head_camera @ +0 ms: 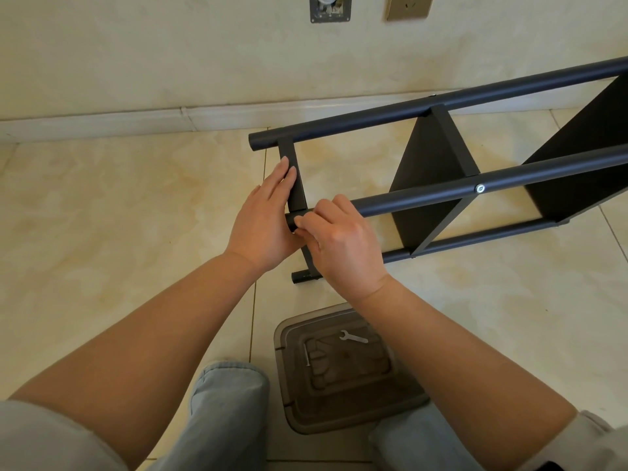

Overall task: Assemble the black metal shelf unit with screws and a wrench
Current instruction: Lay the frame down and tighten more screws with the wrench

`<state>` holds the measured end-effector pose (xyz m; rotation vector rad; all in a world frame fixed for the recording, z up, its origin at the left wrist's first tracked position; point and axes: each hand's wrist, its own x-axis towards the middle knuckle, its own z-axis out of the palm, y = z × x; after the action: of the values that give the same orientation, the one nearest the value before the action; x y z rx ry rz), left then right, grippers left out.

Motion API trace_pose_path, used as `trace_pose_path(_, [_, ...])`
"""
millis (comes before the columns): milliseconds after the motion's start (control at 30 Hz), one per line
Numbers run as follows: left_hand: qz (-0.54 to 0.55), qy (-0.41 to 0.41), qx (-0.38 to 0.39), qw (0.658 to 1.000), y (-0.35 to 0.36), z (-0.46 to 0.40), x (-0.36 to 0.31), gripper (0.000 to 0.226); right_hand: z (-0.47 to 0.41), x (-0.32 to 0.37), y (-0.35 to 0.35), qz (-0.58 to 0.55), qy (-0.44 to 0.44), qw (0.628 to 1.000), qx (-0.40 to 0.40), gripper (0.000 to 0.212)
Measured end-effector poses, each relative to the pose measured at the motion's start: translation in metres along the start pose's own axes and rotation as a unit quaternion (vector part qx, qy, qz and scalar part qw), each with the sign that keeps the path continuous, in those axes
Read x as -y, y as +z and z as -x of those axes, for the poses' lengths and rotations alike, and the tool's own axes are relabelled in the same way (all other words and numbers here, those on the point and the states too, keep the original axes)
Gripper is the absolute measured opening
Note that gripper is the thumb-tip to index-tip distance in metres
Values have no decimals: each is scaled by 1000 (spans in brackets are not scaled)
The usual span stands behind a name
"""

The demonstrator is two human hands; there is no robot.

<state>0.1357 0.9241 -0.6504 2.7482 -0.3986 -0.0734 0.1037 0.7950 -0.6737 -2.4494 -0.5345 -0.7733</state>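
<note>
The right hand [339, 239] pinches something small, probably a screw, at the tube [418, 195] end; the left hand [268, 212] lies flat, bracing the end panel [297, 185]. The shelf unit [438, 158] lies on the floor. Tightening next needs the wrench [353, 337] from the tray [339, 419].

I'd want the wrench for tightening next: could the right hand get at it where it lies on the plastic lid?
Probably yes. The wrench lies bare on the lid, just under the right hand's forearm, nothing covering it. But the fingers now pinch the tube end, so they must let go first.
</note>
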Motion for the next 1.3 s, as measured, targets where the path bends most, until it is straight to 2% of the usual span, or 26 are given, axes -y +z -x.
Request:
trace_pose_path(133, [-3,1,8,1000,-2,0,-1,85,-3,-3,-1,4,-14,1000,-12,23])
trace_pose_path(700, [-11,19,1,1000,0,-4,3,86,0,-8,1,12,-29,1000,-4,3])
trace_pose_path(833, [-8,28,2,1000,-1,-6,3,85,-4,-10,3,20,-31,999,-21,12])
trace_pose_path(1167, [10,24,11,1000,-5,-19,-1,84,-13,-16,8,0,6,999,-48,18])
trace_pose_path(1300, [10,29,8,1000,-3,-22,1,88,-12,-19,6,-6,-22,999,-44,1])
